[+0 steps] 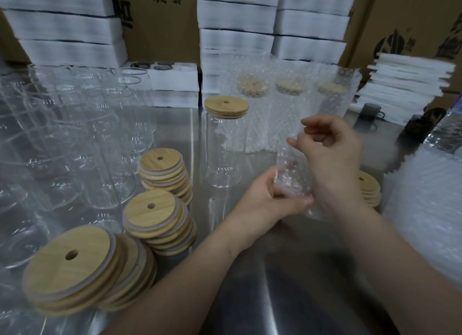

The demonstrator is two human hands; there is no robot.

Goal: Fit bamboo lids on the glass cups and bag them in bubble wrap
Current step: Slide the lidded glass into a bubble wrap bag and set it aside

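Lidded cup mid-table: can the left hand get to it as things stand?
Probably yes, though not free-handed. The left hand grips the bubble bag right of the lidded cup, with only bare table between them. The lid stacks sit further left, out of the path. It must drop the bag first.

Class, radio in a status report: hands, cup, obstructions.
Left hand and right hand grip bubble-wrap bag. Lidded cup upright, unbagged. Nothing between them.
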